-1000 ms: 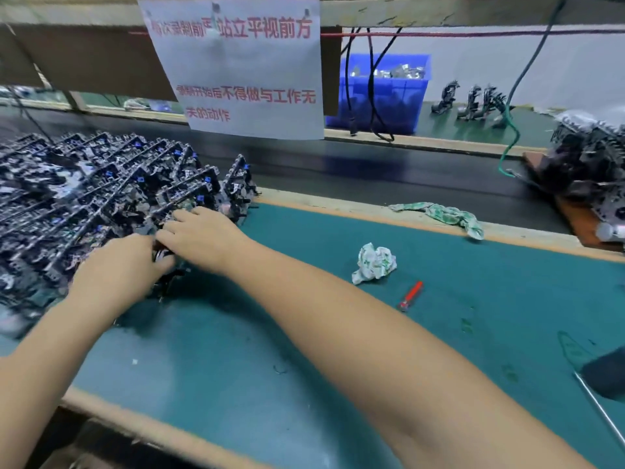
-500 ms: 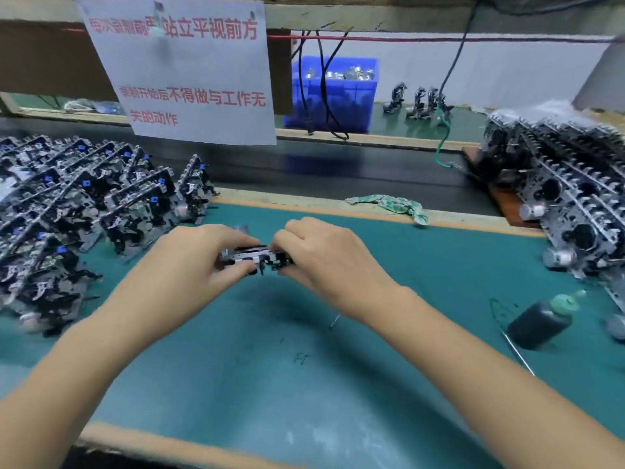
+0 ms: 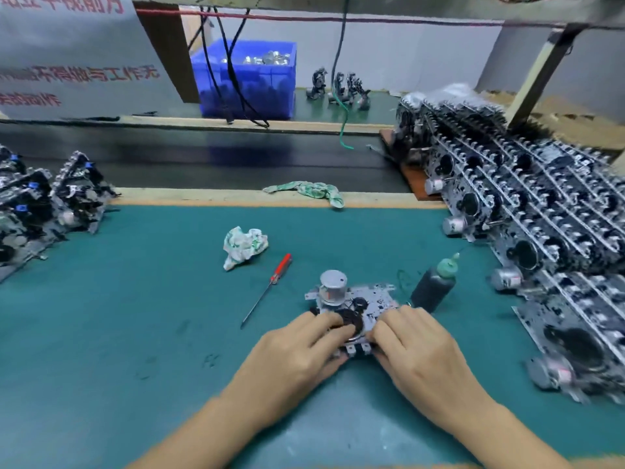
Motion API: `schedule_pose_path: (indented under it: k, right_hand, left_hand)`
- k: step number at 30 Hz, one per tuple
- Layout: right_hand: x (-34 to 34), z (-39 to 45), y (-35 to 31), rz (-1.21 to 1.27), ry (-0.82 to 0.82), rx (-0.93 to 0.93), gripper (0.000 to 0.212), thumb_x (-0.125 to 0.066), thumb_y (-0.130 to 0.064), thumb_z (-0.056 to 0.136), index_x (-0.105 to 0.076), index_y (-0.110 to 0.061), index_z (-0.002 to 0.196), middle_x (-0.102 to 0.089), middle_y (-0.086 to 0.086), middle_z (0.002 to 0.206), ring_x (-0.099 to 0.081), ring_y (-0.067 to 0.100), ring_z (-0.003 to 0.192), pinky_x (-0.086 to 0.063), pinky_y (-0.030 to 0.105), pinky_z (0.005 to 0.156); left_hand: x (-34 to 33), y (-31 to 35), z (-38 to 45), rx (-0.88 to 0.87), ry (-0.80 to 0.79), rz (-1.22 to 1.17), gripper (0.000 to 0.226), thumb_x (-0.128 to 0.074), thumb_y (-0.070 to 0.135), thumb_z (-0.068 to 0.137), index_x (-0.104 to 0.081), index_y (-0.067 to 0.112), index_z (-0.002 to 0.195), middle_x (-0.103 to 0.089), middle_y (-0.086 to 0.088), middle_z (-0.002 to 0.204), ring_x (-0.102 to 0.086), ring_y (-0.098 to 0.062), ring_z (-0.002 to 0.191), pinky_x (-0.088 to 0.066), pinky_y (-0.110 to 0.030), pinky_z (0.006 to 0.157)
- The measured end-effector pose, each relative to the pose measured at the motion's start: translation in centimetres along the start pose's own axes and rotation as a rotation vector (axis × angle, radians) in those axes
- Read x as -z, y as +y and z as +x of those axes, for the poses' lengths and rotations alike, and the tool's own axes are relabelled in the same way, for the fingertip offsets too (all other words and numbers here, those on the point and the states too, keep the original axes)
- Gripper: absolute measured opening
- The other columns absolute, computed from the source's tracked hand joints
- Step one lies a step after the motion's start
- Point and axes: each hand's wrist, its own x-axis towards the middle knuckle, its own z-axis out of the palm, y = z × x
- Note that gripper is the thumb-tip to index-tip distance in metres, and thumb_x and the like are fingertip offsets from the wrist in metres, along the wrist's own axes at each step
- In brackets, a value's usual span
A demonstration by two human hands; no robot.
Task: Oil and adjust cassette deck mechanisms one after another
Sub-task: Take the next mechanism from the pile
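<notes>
Mechanism (image 3: 358, 306) now down, hands (image 3: 355, 353) atop

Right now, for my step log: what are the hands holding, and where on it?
Both hands, left and right, hold one cassette mechanism lying on the green mat, by its near edge at either side.

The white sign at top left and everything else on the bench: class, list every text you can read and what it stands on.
White paper sign, red print, cut off by the frame:
top line, partly cropped: "站立平视前方"
middle line: "不得做与工作无"
bottom line: too blurred to read.
Dark oil bottle, blue bin, mechanisms: no readable text.
</notes>
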Motion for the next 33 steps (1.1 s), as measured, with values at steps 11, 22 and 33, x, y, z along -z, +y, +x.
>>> schedule_pose_path:
  k: [11, 22, 33]
  right_hand:
    - [-0.3, -1.1, -0.6, 0.21, 0.032, -0.128, 0.028, -0.058, -0.037, 0.086, -0.067, -0.011, 0.083, -0.062, 0.003, 0.082, -0.051, 0.018, 0.079, -0.041, 0.029, 0.068]
    - [-0.1, -1.2, -0.4, 0.327, 0.174, -0.338, 0.025, -0.055, -0.025, 0.088, -0.066, -0.01, 0.072, -0.058, 0.001, 0.083, -0.047, 0.014, 0.08, -0.041, 0.023, 0.069]
    - [0.0, -1.4, 0.4, 0.528, 0.116, -0.678, 0.021, -0.049, -0.034, 0.088, -0.06, -0.017, 0.085, -0.053, -0.01, 0.091, -0.048, 0.007, 0.089, -0.036, 0.014, 0.077]
  left_hand:
    - [-1.1, -2.0, -1.1, 0.359, -0.035, -0.239, 0.083, -0.071, 0.062, 0.062, -0.038, 0.034, 0.132, -0.034, 0.009, 0.13, -0.035, -0.005, 0.122, -0.028, -0.02, 0.102]
    - [-1.8, -3.8, 0.1, 0.448, -0.289, -0.628, 0.097, -0.089, 0.045, 0.054, -0.03, 0.045, 0.131, -0.033, 0.035, 0.136, -0.032, 0.007, 0.131, -0.023, -0.005, 0.103]
    - [-1.5, -2.3, 0.2, 0.438, -0.281, -0.504, 0.088, -0.073, 0.056, 0.056, -0.027, 0.045, 0.13, -0.035, 0.022, 0.136, -0.034, 0.003, 0.127, -0.029, -0.018, 0.107]
